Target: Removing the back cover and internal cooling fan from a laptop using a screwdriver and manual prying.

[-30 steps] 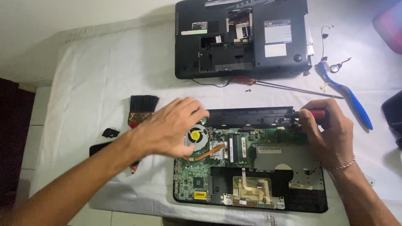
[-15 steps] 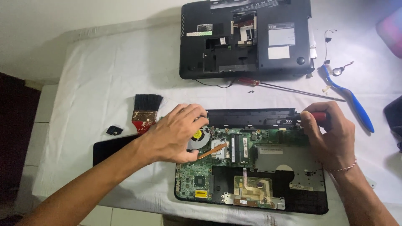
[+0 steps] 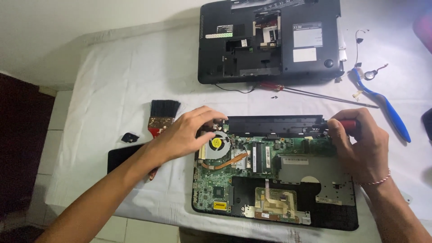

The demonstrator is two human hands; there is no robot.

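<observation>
An opened laptop base (image 3: 274, 180) lies in front of me with its green circuit board, copper heat pipe and a fan with a yellow hub (image 3: 217, 143) exposed. My left hand (image 3: 186, 132) rests on the board's top left corner, fingers curled beside the fan. My right hand (image 3: 360, 144) is closed around a red-handled screwdriver (image 3: 348, 123), its tip at the board's top right corner near the black hinge bar (image 3: 274, 126).
A second black laptop shell (image 3: 270, 40) lies upside down at the back. A paintbrush (image 3: 163, 114), a small black piece (image 3: 130, 137) and a dark flat slab (image 3: 122, 157) lie left. A long red-handled screwdriver (image 3: 306, 91), a blue tool (image 3: 387, 108) and loose wires lie right.
The view has shifted slightly. My left hand's fingers moved a little along the board's top left corner. My right hand stays on the screwdriver at the same corner.
</observation>
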